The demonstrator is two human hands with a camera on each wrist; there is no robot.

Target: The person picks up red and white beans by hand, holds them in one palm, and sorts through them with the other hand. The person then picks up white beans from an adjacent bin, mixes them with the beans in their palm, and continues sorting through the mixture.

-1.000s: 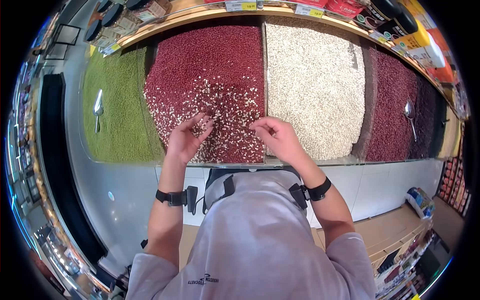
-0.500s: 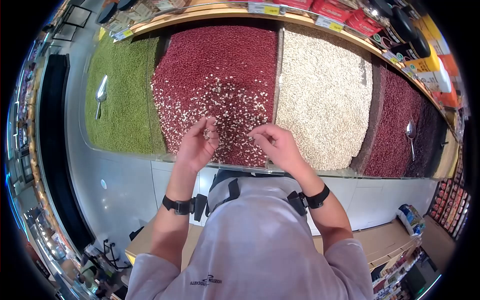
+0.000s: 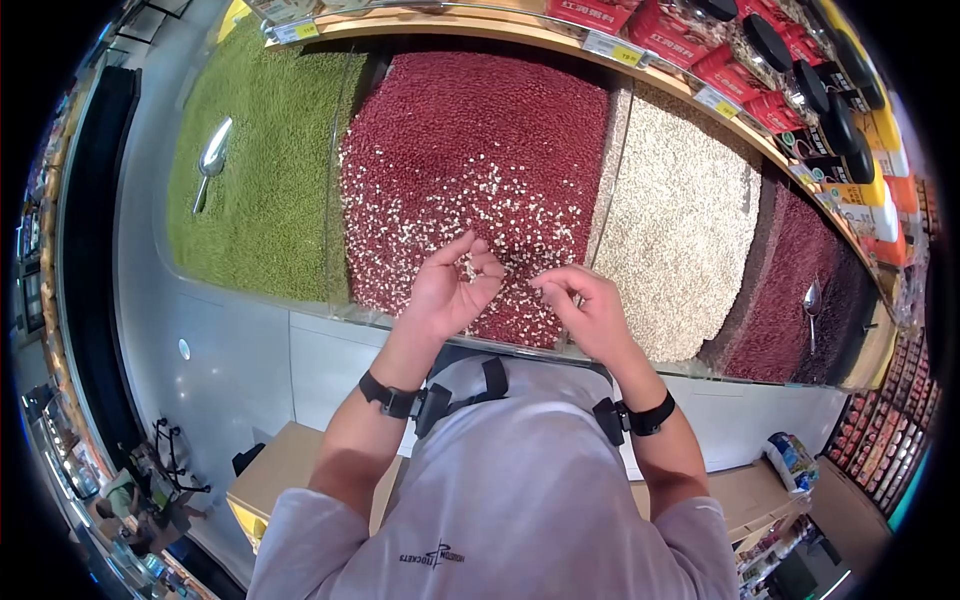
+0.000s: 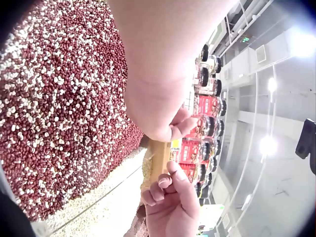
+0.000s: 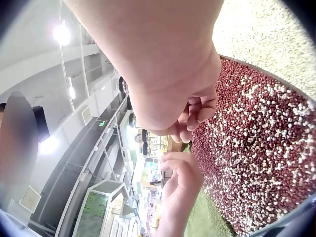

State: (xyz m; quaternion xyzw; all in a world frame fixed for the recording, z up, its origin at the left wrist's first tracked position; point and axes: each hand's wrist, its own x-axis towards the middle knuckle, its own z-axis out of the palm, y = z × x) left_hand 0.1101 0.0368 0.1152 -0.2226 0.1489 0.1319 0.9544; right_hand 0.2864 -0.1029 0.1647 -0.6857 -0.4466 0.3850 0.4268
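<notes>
Both hands hover over a bin of red beans (image 3: 500, 100) whose near half is scattered with white grains (image 3: 400, 235). The left hand (image 3: 452, 290) is turned palm up, its fingers loosely bent and the thumb apart from them. To its right, the right hand (image 3: 588, 308) has bent fingers, with thumb and forefinger close together near the left fingertips. In the left wrist view, the right hand (image 4: 173, 207) shows a small gap between thumb and fingers. The left hand (image 5: 181, 180) appears curved in the right wrist view. No held thing shows in either hand.
A bin of white grains (image 3: 685, 200) adjoins on the right, and green beans (image 3: 265, 190) lie on the left with a metal scoop (image 3: 211, 160). Another scoop (image 3: 812, 300) rests in dark red beans. Jars (image 3: 770, 50) line the wooden shelf (image 3: 480, 25) behind.
The head view has turned, so the bins shift rightward in it. Both hands stay close together over the red beans, the left one now turned more palm up.
</notes>
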